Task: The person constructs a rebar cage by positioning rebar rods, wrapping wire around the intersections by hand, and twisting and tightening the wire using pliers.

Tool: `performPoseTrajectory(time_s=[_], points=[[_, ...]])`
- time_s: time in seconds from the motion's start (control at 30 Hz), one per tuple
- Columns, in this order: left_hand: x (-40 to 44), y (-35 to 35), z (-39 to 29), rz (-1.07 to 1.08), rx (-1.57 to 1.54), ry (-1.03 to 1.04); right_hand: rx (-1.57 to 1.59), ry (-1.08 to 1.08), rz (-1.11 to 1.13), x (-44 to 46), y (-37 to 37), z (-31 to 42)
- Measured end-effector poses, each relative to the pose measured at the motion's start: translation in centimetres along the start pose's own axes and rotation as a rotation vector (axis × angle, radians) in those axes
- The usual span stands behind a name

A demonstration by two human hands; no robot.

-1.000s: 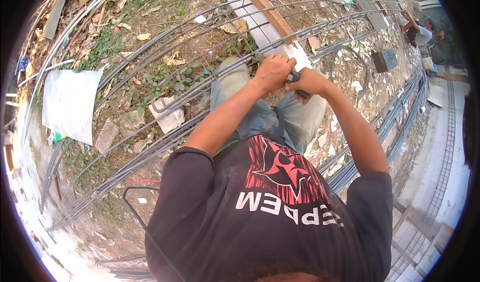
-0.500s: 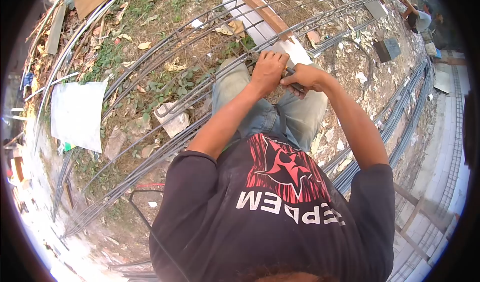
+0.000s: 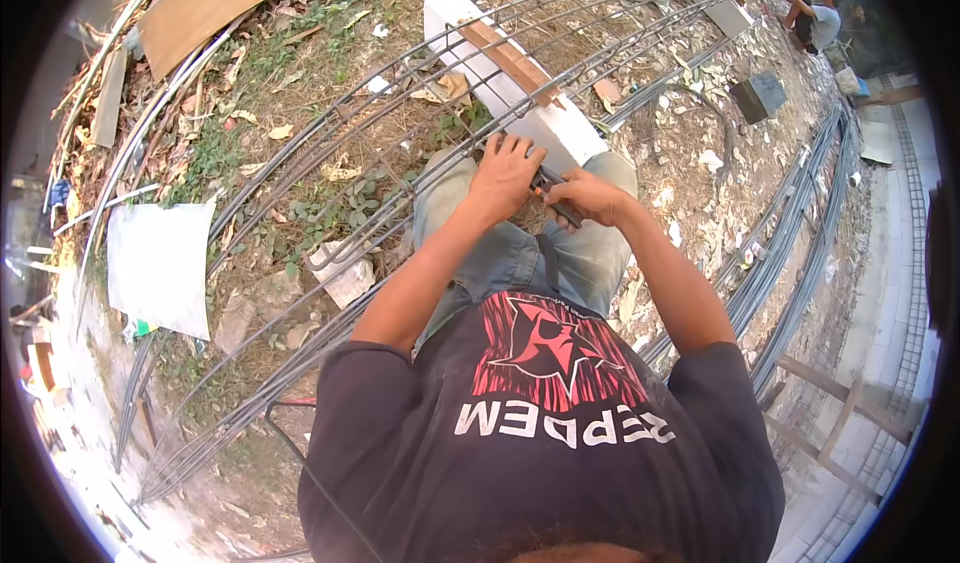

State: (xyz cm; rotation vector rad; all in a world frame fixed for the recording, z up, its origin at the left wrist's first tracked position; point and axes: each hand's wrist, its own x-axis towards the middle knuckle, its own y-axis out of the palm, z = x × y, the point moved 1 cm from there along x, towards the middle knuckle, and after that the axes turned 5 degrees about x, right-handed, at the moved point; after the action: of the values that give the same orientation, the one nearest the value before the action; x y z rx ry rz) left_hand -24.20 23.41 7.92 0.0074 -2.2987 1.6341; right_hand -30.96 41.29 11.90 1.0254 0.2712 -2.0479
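My left hand point(image 3: 508, 175) is closed over the near side of a long cage of steel rebar point(image 3: 372, 221), its fingers curled at the bar above my knees. Just to the right, my right hand point(image 3: 588, 200) grips a dark-handled hand tool that looks like pliers point(image 3: 552, 185), with a bit of orange near its head. The tool's tip is close to my left hand, and its jaws are mostly hidden. Beyond my hands, the cage rests across a long white block point(image 3: 450, 13) with a brown piece of wood point(image 3: 515, 60) on top.
A white sheet point(image 3: 160, 268) and a brown board point(image 3: 215, 8) lie at the left. Bundles of rebar point(image 3: 800, 213) run along the right, near a dark block point(image 3: 768, 95). Another person point(image 3: 824, 25) crouches at the far right. Leaves and scraps cover the ground.
Both hands have shifted slightly left and down in the view as the camera turned. The tool has tilted, showing more of its length between my hands.
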Motion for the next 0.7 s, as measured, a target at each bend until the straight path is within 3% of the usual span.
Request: performPoseTrajectory(time_s=[0.07, 0.17, 0.23, 0.27, 0.3, 0.33, 0.43, 0.47, 0.57, 0.7], points=[[-2.2, 0.3, -0.1, -0.001, -0.084, -0.001, 0.149, -0.027, 0.123, 0.0, 0.0, -2.5], [-4.6, -0.6, -1.9, -0.251, -0.136, -0.177, 0.158, -0.173, 0.084, -1.8, 3.4, -5.0], [-6.4, -0.4, -3.0, -0.38, -0.262, -0.297, 0.038, -0.388, -0.058, -2.1, 5.4, -6.4], [-7.1, -0.7, -3.4, -0.372, -0.249, -0.331, -0.268, -0.533, -0.239, -2.0, 6.1, -6.5], [-7.2, -1.3, -4.0, -0.405, -0.275, -0.378, -0.369, -0.422, -0.334, -4.0, 7.2, -4.9], [-7.3, -2.0, -4.2, -0.432, -0.296, -0.436, -0.404, -0.51, -0.4, -3.2, 7.4, -6.0], [-7.0, -3.4, -4.4, -0.393, -0.529, -0.538, -0.488, -0.77, -0.669, -1.0, 7.3, -8.8], [-6.3, -3.9, -5.0, -0.352, -0.68, -0.552, -0.523, -0.666, -0.678, -2.1, 7.4, -8.2], [-6.7, 0.1, -4.4, 0.055, -1.239, -0.753, -0.525, -0.609, -0.734, -4.4, 8.2, -7.0], [-6.9, 2.1, -5.7, -0.049, -1.28, -0.694, -0.476, -0.724, -0.812, -4.4, 8.4, -7.5]])
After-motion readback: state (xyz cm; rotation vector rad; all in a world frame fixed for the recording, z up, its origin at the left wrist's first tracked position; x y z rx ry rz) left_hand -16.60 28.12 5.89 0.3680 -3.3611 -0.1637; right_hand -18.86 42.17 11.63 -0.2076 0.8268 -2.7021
